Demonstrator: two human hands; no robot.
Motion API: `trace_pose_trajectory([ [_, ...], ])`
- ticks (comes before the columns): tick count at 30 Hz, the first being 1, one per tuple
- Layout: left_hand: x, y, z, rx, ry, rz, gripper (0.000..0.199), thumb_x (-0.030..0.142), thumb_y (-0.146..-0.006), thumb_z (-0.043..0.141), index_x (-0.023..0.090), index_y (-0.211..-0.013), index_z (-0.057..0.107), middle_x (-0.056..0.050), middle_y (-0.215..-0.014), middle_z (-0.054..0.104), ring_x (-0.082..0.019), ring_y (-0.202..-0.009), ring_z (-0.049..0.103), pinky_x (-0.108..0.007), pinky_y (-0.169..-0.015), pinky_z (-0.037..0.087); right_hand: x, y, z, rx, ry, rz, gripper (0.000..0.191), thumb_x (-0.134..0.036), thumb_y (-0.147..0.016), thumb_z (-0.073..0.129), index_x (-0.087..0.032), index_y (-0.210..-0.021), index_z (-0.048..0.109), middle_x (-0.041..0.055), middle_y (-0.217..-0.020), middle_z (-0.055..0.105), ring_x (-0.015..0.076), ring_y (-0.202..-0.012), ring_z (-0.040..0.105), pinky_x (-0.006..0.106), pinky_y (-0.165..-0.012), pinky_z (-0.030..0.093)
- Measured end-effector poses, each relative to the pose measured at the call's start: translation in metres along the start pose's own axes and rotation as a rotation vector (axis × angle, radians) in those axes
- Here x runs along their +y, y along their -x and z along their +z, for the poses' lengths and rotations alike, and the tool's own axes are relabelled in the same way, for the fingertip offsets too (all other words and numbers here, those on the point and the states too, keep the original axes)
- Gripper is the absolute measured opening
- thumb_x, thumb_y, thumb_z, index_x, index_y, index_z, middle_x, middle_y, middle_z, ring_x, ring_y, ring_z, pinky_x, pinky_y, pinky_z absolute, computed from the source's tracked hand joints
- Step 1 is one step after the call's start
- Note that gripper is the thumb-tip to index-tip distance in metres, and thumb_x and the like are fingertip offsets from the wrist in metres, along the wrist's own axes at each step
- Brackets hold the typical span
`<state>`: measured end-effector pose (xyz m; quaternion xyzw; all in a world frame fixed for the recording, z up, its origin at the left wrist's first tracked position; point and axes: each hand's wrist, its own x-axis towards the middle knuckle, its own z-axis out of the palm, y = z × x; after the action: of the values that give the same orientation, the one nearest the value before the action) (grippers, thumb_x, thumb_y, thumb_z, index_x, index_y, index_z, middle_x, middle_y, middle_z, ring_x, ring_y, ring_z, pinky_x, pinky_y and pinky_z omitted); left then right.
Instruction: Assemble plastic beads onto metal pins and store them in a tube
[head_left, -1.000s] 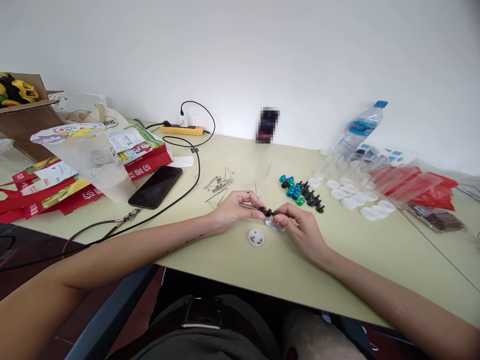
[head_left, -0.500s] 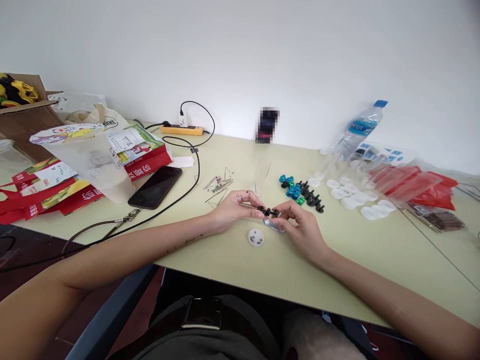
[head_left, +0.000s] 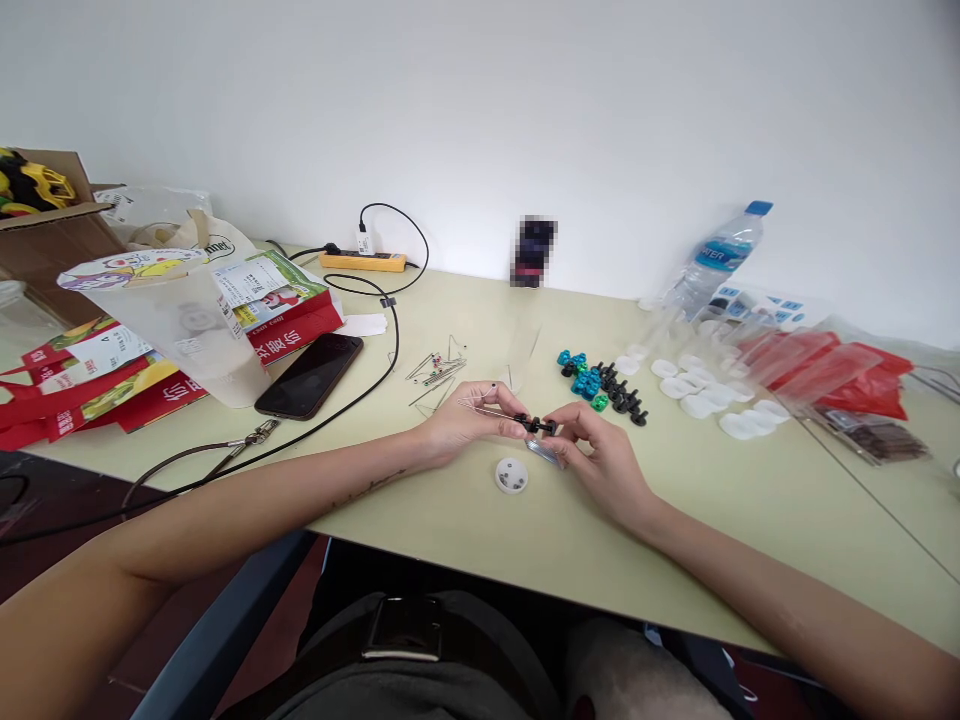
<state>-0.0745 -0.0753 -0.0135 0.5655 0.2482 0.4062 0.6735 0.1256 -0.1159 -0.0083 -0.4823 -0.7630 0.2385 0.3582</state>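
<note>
Near the table's front, my left hand (head_left: 465, 425) is closed, pinching one end of a small black knobbed plastic part (head_left: 534, 425) and a thin bent metal wire (head_left: 486, 408). My right hand (head_left: 609, 462) pinches the other end of that black part between thumb and fingers. A narrow clear, shiny piece (head_left: 543, 453) shows just under the part, by my right fingertips; I cannot tell whether it is held. Below the hands sits a round white dish (head_left: 511, 487) with several tiny metal pieces.
Behind my hands lie bent wires (head_left: 439, 370). Blue and green parts (head_left: 587, 380), black parts (head_left: 622, 397) and white discs (head_left: 705, 397) lie to the right, before a water bottle (head_left: 724, 255). Leftward are a phone (head_left: 310, 375), black cable (head_left: 360, 392) and plastic cup (head_left: 191, 320).
</note>
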Motion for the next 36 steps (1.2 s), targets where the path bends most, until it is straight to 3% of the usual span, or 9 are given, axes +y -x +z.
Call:
trace_pose_trajectory([
  [6,-0.0008,0.0,0.0003,0.003,0.004,-0.011,0.024,0.018,-0.059,0.077,0.013,-0.076,0.06,-0.004,-0.084,0.065,-0.016,-0.08,0.063,-0.036,-0.082,0.046,0.0003,0.0002,0.0002,-0.039,0.022,0.003,0.018,-0.036,-0.088,0.048,-0.021,-0.077,0.052,-0.0031,-0.059,0.053,0.0129,-0.056,0.049,0.025,-0.057,0.037],
  [10,-0.0006,0.0001,0.0003,0.0,0.003,-0.005,0.024,0.018,-0.059,0.077,0.012,-0.075,0.059,-0.005,-0.084,0.064,-0.016,-0.079,0.063,-0.036,-0.082,0.046,0.0001,0.0004,0.0003,0.014,0.004,0.017,0.013,-0.034,-0.083,0.056,-0.023,-0.089,0.052,-0.0046,-0.061,0.052,0.0126,-0.056,0.049,0.025,-0.056,0.037],
  [14,-0.0002,0.0004,0.0003,0.002,0.027,-0.023,0.024,0.017,-0.059,0.077,0.013,-0.075,0.059,-0.004,-0.085,0.064,-0.017,-0.08,0.063,-0.037,-0.082,0.046,-0.0006,0.0003,-0.0001,-0.04,0.029,-0.007,0.019,-0.036,-0.088,0.048,-0.022,-0.077,0.051,-0.0039,-0.057,0.051,0.0126,-0.055,0.048,0.025,-0.055,0.036],
  [19,-0.0012,-0.0002,-0.0002,-0.009,0.017,0.001,0.024,0.018,-0.059,0.077,0.013,-0.075,0.06,-0.004,-0.082,0.065,-0.016,-0.078,0.063,-0.036,-0.082,0.046,-0.0014,0.0008,0.0004,0.005,0.03,0.023,0.014,-0.036,-0.084,0.053,-0.023,-0.09,0.05,-0.0043,-0.058,0.052,0.0135,-0.053,0.048,0.025,-0.053,0.037],
  [23,-0.0013,-0.0002,-0.0001,-0.011,0.027,-0.003,0.025,0.017,-0.059,0.077,0.013,-0.075,0.06,-0.004,-0.083,0.065,-0.017,-0.079,0.063,-0.037,-0.081,0.046,-0.002,0.0009,-0.0002,-0.059,0.053,-0.007,0.021,-0.037,-0.089,0.044,-0.022,-0.076,0.051,-0.0032,-0.056,0.051,0.0127,-0.053,0.048,0.025,-0.054,0.037],
  [28,0.0003,0.0003,0.0006,-0.004,0.008,-0.004,0.024,0.018,-0.059,0.077,0.012,-0.074,0.06,-0.005,-0.083,0.065,-0.017,-0.079,0.063,-0.037,-0.082,0.045,-0.0019,0.0008,-0.0005,-0.003,0.048,0.018,0.013,-0.035,-0.084,0.054,-0.023,-0.088,0.051,-0.0037,-0.06,0.054,0.013,-0.054,0.048,0.025,-0.054,0.038],
  [32,0.0008,0.001,0.0013,-0.009,0.022,-0.012,0.025,0.018,-0.058,0.078,0.012,-0.075,0.06,-0.005,-0.084,0.065,-0.017,-0.081,0.062,-0.037,-0.082,0.046,-0.0013,0.0009,-0.0005,-0.061,0.049,-0.02,0.024,-0.037,-0.09,0.043,-0.021,-0.075,0.053,-0.0029,-0.056,0.051,0.0124,-0.053,0.048,0.025,-0.054,0.037],
  [36,0.0008,0.0015,0.0012,-0.006,0.012,-0.008,0.024,0.018,-0.059,0.077,0.012,-0.075,0.06,-0.005,-0.083,0.065,-0.016,-0.079,0.062,-0.035,-0.081,0.046,-0.0013,0.0013,-0.0003,0.005,0.035,0.005,0.016,-0.037,-0.084,0.053,-0.022,-0.089,0.052,-0.004,-0.059,0.052,0.0131,-0.053,0.049,0.025,-0.053,0.037],
])
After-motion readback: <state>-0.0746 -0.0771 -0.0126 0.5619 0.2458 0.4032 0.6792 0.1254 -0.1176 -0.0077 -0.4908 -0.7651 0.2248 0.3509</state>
